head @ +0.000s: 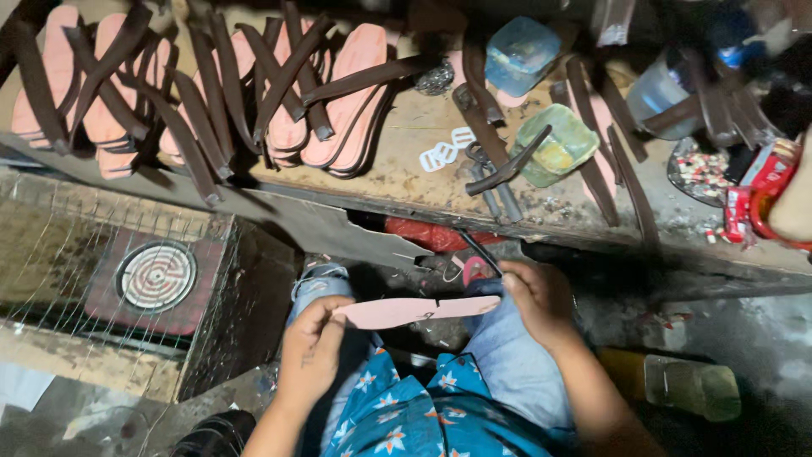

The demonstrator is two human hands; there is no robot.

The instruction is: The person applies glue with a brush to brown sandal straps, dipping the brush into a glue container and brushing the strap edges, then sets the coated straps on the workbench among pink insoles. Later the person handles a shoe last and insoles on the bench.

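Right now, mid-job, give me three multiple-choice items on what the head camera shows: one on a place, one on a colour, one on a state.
1. Where does the stack of strapped soles lie?
A. On the workbench above the hands
B. On the person's lap
C. On the round heater coil

2. What colour is the flat sole between the hands?
A. Green
B. Pink
C. Black

3. How is that sole held?
A. Lying free on the bench
B. Pinched by one hand only
C. Gripped at both ends, one hand each

Answers:
1 A: the soles with dark straps are piled on the wooden workbench.
2 B: its surface is plain pink.
3 C: the left hand holds one end and the right hand the other, over the knees.
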